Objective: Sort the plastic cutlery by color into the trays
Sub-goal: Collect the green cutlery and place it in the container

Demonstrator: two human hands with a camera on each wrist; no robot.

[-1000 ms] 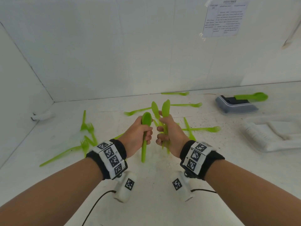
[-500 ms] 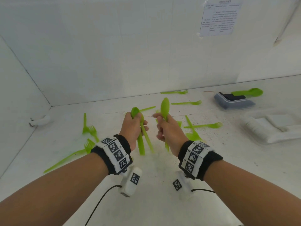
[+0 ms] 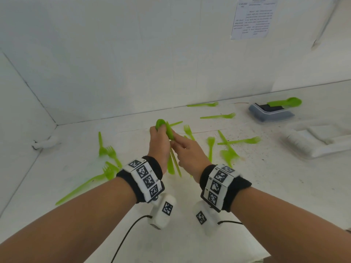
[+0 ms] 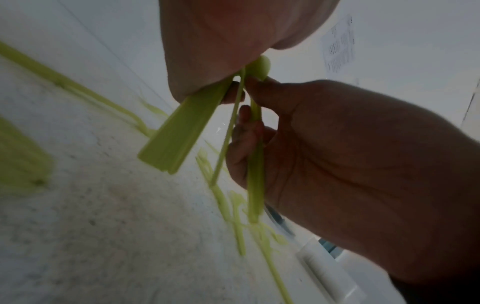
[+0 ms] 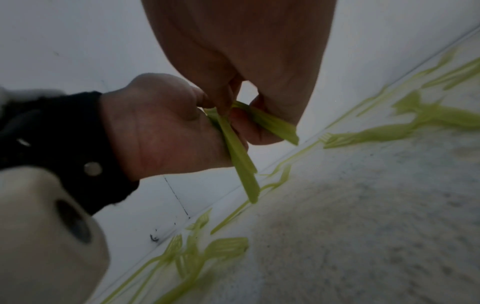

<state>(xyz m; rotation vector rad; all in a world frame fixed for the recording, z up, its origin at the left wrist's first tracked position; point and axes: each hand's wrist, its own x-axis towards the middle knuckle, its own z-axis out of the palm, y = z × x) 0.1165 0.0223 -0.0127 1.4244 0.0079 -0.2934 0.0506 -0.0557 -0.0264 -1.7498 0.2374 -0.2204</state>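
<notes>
Both hands meet over the middle of the white table [image 3: 247, 186]. My left hand [image 3: 159, 138] grips green plastic spoons [image 3: 169, 132], bowls up and handles [image 4: 176, 131] hanging below the palm. My right hand [image 3: 185, 149] presses against it and pinches one green spoon handle [image 4: 255, 164] beside them. The right wrist view shows two handles [image 5: 241, 160] fanning out between the hands. Green forks [image 3: 239, 141] lie scattered on the table left and right. A grey tray [image 3: 271, 115] at the back right carries one green spoon [image 3: 284, 102].
A white tray [image 3: 313, 143] sits at the right, in front of the grey one. White walls close the table at the back and left, with a paper sheet [image 3: 250, 18] on the back wall. A small white object [image 3: 45, 142] lies in the left corner.
The hands have come together: the right hand brought its spoon across against the spoons in the left hand. The left hand has risen a little.
</notes>
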